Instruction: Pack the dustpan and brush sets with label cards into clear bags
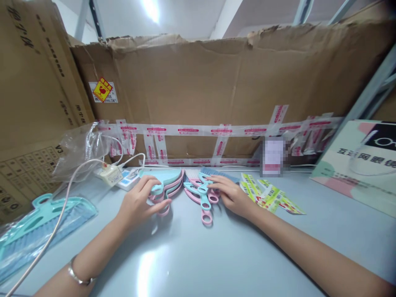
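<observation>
A stack of teal and pink dustpans (168, 175) lies near the back of the table. My left hand (139, 204) is at its handles, thumb and fingers apart around them; a firm grip cannot be made out. Just right of the stack is a pile of teal and pink brushes (202, 192) with ringed handles and blue or pale bristles. My right hand (232, 194) rests its spread fingers on the pile's right side. Green and yellow packets (272, 196) lie right of that hand.
A large taped cardboard box (192, 86) stands behind. At the left are a bagged teal dustpan and brush set (49, 222), a white cable (63, 210), and a plug on a power strip (111, 175). A printed box (355, 161) stands right.
</observation>
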{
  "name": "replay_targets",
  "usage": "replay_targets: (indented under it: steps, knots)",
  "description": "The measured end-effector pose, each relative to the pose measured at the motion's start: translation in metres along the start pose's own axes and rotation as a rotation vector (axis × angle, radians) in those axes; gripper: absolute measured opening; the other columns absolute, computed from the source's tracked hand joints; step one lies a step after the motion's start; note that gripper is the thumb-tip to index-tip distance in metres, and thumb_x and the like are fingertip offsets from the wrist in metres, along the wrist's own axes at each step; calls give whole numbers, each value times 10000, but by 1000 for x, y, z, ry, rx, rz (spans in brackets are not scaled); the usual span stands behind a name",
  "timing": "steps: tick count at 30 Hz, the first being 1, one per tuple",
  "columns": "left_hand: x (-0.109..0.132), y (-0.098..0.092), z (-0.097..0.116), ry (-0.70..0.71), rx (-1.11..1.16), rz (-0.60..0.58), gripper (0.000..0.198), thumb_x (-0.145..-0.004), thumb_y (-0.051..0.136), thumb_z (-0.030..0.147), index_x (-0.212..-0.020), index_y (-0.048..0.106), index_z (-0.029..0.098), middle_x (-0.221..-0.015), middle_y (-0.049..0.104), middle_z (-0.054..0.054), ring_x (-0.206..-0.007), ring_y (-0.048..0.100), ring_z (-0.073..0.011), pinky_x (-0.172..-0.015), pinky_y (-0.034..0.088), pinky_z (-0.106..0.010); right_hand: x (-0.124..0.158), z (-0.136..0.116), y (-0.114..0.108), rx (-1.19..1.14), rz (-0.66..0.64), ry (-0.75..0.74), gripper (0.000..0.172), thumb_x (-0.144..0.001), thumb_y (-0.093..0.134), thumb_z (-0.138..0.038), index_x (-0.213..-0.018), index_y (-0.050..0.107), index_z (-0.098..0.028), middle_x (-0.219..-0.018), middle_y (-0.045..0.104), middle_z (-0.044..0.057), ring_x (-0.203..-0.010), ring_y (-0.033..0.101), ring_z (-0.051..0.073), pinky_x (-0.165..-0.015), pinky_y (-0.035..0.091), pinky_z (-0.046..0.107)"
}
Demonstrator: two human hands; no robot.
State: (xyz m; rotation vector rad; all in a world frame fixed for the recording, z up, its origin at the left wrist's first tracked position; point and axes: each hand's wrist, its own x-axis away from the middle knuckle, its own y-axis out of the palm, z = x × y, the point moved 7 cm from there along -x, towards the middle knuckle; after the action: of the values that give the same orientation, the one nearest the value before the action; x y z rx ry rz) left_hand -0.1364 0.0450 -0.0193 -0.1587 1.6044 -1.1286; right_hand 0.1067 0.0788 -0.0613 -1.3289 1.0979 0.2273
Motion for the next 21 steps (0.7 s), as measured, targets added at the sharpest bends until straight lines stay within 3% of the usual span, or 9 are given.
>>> replay_targets:
  steps: [3, 6, 10, 13, 21]
  knots:
    - [0, 5, -3, -59, 27, -27, 248, -825, 541, 423, -903, 513, 189, -934, 581, -49, -647, 556, -127, -575, 449, -240, -3, -6, -16, 16, 93, -37, 416, -661, 341, 54, -869, 599, -197, -1059, 650, 82, -1056, 571, 190, -886, 477, 394]
    - [0, 8, -10, -138, 33, -49, 258, -822, 535, 443, -867, 493, 192, -914, 562, -36, -601, 507, -113, -584, 428, -248, -4, -10, -31, 55, 165, -55, 343, -613, 318, 60, -704, 523, -199, -844, 647, 52, -821, 598, 157, -714, 488, 309]
    - [-1, 7, -17, -205, 45, -121, 262, -831, 510, 442, -768, 482, 189, -774, 525, -5, -597, 481, -124, -581, 394, -252, -7, -19, -41, 119, 179, -115, 277, -610, 309, 51, -576, 387, -212, -508, 432, -23, -497, 386, 117, -483, 333, 229]
    - [-2, 5, -19, -197, 75, -195, 294, -796, 547, 475, -738, 505, 189, -740, 531, -2, -654, 504, -148, -594, 385, -256, -10, -27, -44, 133, 161, -173, 274, -622, 312, 47, -558, 351, -216, -484, 367, -30, -483, 308, 118, -468, 279, 227]
    - [-3, 7, -16, -230, 224, -335, 305, -792, 547, 478, -726, 565, 181, -737, 586, -12, -629, 528, -138, -590, 407, -250, -12, -31, -51, 201, 144, -212, 266, -596, 325, 39, -551, 314, -222, -468, 342, -33, -476, 278, 125, -474, 248, 233]
